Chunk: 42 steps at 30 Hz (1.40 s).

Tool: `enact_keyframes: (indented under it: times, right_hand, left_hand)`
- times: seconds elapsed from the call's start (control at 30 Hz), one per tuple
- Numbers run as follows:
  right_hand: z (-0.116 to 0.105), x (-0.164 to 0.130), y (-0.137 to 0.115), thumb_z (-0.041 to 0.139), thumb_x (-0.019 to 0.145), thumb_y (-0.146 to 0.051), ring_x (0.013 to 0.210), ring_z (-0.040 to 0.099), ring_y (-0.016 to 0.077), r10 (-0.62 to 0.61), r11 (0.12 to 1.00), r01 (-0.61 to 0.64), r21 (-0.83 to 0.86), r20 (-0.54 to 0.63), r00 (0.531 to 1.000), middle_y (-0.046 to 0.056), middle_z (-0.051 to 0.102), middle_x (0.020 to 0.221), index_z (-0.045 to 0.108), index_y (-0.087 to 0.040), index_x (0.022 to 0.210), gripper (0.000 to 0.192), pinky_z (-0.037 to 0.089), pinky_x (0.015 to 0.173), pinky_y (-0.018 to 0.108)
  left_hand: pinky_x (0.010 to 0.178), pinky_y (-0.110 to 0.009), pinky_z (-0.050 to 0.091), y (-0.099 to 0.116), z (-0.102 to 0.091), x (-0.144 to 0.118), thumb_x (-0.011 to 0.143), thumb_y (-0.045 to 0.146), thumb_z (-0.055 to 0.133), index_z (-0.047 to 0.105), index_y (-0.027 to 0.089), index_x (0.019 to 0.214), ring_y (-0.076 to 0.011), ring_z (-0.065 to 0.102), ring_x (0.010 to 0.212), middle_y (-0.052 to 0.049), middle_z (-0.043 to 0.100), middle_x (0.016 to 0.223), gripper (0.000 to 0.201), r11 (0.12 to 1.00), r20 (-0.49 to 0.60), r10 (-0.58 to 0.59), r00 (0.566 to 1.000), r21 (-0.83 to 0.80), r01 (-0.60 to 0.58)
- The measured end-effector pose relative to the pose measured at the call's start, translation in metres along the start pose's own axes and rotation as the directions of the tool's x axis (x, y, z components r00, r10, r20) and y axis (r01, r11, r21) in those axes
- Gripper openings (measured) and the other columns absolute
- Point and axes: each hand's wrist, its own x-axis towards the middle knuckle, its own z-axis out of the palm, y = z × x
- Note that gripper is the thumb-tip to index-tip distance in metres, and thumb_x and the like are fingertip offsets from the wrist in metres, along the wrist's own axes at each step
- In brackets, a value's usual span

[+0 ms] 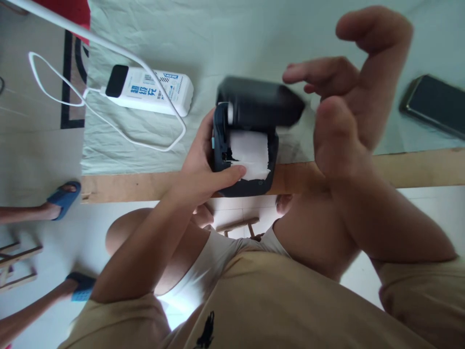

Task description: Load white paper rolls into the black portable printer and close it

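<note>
While the left hand (pixel 201 164) holds a printer (pixel 273 156), the right hand (pixel 366 107)—grip wide—hovers.

A small, dark printer (pixel 271 186) with rounded corners is held at the near edge of the tabletop (pixel 240 34), overlapping the wooden strip (pixel 417 169) there; its underside is hidden. Its lid (pixel 259 103) is raised toward the tabletop's far edge, a black slab, blurred, with a tapered end pointing toward the tabletop's right edge. White paper (pixel 250 148) fills most of the opened body, its near end torn and ragged. A small light-blue tab (pixel 213 143) shows on the body's left side, and a faint mark (pixel 260 182) on its near rim.
</note>
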Motion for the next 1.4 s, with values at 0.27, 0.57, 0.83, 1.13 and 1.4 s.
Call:
enact_keyframes:
  times: [0.27,0.57,0.83,1.13,1.4]
  right_hand:
    - [0.013,-0.003,0.016,0.055,0.097,-0.047,0.132,0.061,0.0253,-0.083,0.98,0.055,0.193,0.14,0.987,0.007,0.057,0.147,0.042,-0.031,0.141,0.048,0.054,0.108,0.046]
    - [0.018,0.001,0.026,0.058,0.094,-0.058,0.136,0.058,0.0287,-0.041,0.996,0.021,0.081,0.26,0.965,0.005,0.058,0.149,0.043,-0.034,0.146,0.059,0.054,0.112,0.049]
    - [0.015,-0.003,0.02,0.058,0.095,-0.053,0.12,0.064,0.0239,-0.058,0.998,0.054,0.038,0.122,0.991,0.008,0.058,0.139,0.046,-0.031,0.145,0.056,0.059,0.096,0.04]
    - [0.008,-0.002,0.011,0.064,0.091,-0.038,0.09,0.062,0.0179,-0.201,0.98,0.201,0.007,0.094,0.975,0.002,0.062,0.101,0.052,-0.029,0.13,0.041,0.059,0.084,0.037]
    - [0.004,0.001,0.009,0.071,0.087,-0.033,0.09,0.062,0.0179,-0.177,0.982,0.161,0.101,0.178,0.968,0.002,0.061,0.105,0.052,-0.03,0.132,0.049,0.06,0.079,0.035]
  left_hand:
    - [0.096,-0.032,0.059,0.007,0.006,-0.005,0.059,0.026,0.088,0.063,0.024,0.121,-0.0316,0.065,0.129,-0.008,0.071,0.124,0.067,0.993,0.03,-0.029,0.999,-0.114,0.032]
    - [0.082,-0.036,0.062,0.003,0.014,-0.003,0.078,0.033,0.075,0.067,0.02,0.099,-0.0309,0.074,0.111,-0.006,0.072,0.092,0.025,0.988,-0.023,-0.035,0.999,-0.149,0.031]
    - [0.112,-0.033,0.051,0.007,0.016,0.0,0.094,0.039,0.066,0.069,0.022,0.104,-0.0243,0.062,0.135,-0.004,0.076,0.102,0.02,0.968,0.034,-0.022,0.999,-0.249,0.03]
    - [0.108,-0.038,0.057,-0.004,0.01,0.004,0.105,0.048,0.045,0.078,0.016,0.107,-0.0285,0.058,0.14,-0.009,0.079,0.106,0.046,0.959,-0.042,-0.016,0.999,-0.283,0.003]
    - [0.098,-0.031,0.06,-0.01,0.0,0.014,0.103,0.038,0.051,0.07,0.018,0.078,-0.0228,0.073,0.111,-0.005,0.075,0.083,0.038,0.964,-0.176,-0.016,0.984,-0.265,-0.032]
